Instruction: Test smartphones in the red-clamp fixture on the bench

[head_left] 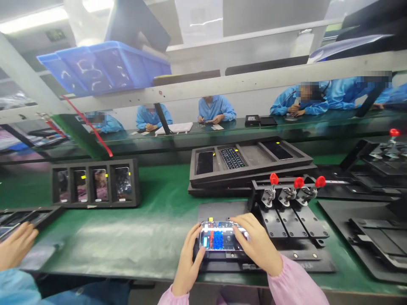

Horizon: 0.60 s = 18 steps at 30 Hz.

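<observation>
A phone (219, 239) with a lit screen of blue and red patterns lies on a black fixture plate (222, 209) at the near edge of the green belt. My left hand (188, 264) grips its left end, thumb on the screen edge. My right hand (259, 245) lies over its right end with fingers curled on the top edge. Both sleeves are pink.
A black jig with three red-knobbed toggle clamps (294, 186) stands right of the phone. Black trays (248, 159) holding phones lie behind, another tray (95, 184) at left. A co-worker's hand (15, 245) in a blue sleeve rests far left. Several people in blue sit across the line.
</observation>
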Available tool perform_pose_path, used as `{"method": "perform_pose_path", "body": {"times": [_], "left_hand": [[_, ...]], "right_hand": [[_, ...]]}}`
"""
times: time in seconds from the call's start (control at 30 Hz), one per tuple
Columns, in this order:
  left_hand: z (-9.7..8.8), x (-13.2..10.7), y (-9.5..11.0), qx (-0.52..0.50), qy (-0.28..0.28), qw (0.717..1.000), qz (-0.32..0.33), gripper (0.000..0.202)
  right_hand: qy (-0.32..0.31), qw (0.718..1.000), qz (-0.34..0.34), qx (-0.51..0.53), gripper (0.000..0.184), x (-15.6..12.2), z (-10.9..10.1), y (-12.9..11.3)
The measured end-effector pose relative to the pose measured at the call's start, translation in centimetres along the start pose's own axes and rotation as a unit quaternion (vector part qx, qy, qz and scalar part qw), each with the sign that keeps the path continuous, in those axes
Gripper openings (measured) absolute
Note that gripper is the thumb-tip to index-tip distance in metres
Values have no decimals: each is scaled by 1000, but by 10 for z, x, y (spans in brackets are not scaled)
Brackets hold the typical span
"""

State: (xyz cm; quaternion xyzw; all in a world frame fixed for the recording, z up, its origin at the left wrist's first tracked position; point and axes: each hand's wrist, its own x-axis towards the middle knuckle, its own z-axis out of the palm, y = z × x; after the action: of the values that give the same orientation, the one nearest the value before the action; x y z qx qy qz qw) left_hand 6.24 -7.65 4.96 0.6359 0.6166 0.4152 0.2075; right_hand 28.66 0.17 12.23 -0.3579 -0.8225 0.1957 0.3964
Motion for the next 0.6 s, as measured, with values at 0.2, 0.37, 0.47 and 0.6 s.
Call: {"method": "perform_pose_path", "body": {"times": [0.2,0.37,0.47,0.6], "left_hand": [[1,-3,2,-13,19,1000,9,42],[-4,4,2,-1,40,999,-2,35],[-11,21,4,27,40,999,7,30],[-20,52,6,31,14,999,26,30]], "right_hand": [[-219,963,59,-143,33,53,31,0],[-303,939,67,-146,23,75,53,12],[-339,928,62,-144,23,81,60,13],[-347,925,48,-146,23,83,63,8]]}}
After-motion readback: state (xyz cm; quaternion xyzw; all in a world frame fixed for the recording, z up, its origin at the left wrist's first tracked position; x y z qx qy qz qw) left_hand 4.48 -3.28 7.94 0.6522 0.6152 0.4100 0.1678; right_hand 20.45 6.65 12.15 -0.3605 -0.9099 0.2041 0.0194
